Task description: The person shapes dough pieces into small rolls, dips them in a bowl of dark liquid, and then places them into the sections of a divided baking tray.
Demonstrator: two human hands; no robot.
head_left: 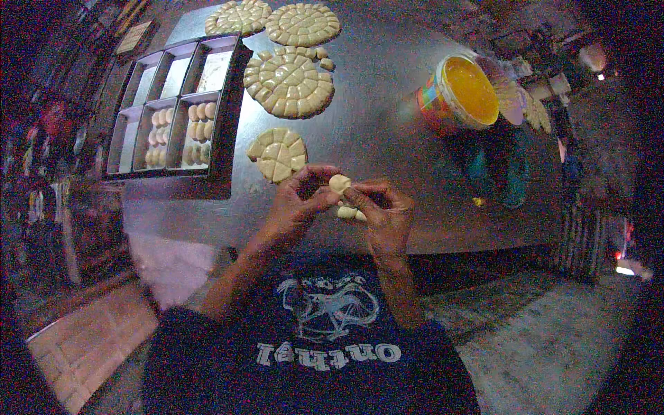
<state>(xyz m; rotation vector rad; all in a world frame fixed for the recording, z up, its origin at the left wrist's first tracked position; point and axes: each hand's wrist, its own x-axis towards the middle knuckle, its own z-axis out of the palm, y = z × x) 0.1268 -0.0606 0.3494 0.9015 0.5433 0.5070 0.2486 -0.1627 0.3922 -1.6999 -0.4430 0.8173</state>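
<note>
I see the dough ball (339, 183) right of the left hand (304, 195), left of the right hand (386, 209); both grips pinch it, neither nearer; roundish, no clear long axis.

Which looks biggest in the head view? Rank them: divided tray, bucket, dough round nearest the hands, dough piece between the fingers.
1. Divided tray
2. Bucket
3. Dough round
4. Dough piece, smallest by far

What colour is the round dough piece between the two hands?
The round dough piece is pale cream-yellow, seen in the head view.
</note>
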